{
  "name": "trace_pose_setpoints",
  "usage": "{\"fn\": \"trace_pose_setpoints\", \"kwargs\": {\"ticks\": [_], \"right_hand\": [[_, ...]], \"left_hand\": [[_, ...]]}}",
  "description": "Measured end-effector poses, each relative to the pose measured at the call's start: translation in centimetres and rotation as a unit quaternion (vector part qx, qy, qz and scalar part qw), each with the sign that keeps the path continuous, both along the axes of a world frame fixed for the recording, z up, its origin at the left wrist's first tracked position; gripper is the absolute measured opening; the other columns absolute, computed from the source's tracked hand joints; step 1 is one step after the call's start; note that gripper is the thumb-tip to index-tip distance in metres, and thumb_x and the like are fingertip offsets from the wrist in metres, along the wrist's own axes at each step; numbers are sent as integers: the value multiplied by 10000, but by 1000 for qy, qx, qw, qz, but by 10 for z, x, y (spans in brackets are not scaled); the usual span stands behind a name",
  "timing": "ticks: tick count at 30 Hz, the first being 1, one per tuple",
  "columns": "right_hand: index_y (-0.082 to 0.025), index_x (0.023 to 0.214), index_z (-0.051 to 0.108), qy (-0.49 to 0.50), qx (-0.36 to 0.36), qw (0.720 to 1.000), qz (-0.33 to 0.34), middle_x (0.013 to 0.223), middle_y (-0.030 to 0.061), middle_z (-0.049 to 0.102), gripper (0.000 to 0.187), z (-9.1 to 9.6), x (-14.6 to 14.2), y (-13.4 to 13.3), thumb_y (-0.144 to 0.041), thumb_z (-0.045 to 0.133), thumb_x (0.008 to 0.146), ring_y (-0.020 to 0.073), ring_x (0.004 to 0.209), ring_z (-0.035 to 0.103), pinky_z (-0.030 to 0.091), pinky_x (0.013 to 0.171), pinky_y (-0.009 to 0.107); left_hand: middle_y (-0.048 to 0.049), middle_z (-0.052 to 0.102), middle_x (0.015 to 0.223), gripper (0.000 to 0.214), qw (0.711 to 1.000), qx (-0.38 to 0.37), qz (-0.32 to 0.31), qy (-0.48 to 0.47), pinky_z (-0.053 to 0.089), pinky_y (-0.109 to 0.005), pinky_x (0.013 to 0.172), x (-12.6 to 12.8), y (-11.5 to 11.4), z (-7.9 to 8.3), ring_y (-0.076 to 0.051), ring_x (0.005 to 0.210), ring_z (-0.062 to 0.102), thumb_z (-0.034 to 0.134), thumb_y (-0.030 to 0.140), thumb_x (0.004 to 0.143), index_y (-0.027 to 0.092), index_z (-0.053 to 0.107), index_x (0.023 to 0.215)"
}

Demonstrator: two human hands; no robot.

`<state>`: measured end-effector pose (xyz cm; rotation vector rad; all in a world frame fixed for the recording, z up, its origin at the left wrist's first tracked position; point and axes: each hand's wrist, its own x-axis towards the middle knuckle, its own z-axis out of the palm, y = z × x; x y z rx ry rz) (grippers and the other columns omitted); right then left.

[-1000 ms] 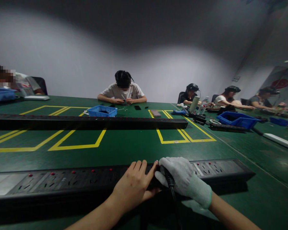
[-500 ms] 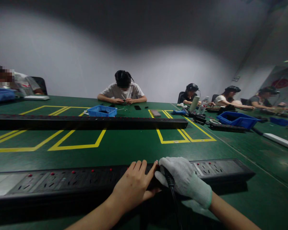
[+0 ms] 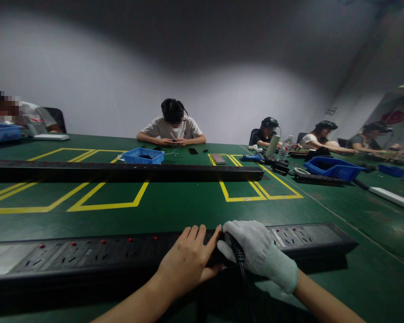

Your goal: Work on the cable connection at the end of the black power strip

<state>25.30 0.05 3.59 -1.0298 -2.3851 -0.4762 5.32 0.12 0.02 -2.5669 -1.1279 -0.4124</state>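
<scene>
A long black power strip (image 3: 114,249) with red lights and rows of sockets lies across the table in front of me. My left hand (image 3: 190,253), bare, grips the strip's middle, fingers over the far side and thumb along the near side. Just right of it, my right hand (image 3: 251,246) in a pale grey glove is closed on a black power plug (image 3: 238,252) at the strip's face. From the plug a black cable (image 3: 245,287) hangs toward me. The glove covers the plug's front, so how far it sits in a socket is hidden.
A second long power strip (image 3: 128,172) lies farther back across yellow tape outlines on the green table (image 3: 175,206). Behind it stands a light blue bin (image 3: 143,156). A dark blue bin (image 3: 333,168) stands at right. Several people sit around the table, one person (image 3: 171,125) opposite me.
</scene>
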Motion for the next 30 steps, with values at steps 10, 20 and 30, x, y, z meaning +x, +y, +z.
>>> {"fn": "trace_pose_setpoints", "kwargs": {"ticks": [10,20,30], "right_hand": [[-171,955,560,-1,5,1000,1,759,43,634,261,-1,1,0,-366,387,940,158,647,557,332,607,268],[-187,861,559,-18,-9,1000,-21,715,11,590,248,-5,0,2,-405,453,918,128,579,494,282,579,260],[-184,869,557,-16,-5,1000,-19,718,20,606,261,-4,-1,1,-409,437,925,140,590,500,296,590,266]], "left_hand": [[-161,598,1079,681,1000,0,2,14,462,-409,810,0,0,1,-287,987,569,415,580,859,165,336,1393],[-172,594,1113,660,1000,4,1,2,450,-422,834,1,0,0,-292,998,567,435,556,860,144,369,1373],[-174,589,1129,687,1000,2,6,9,447,-416,841,0,-1,0,-293,1021,560,413,560,868,130,324,1397]]}}
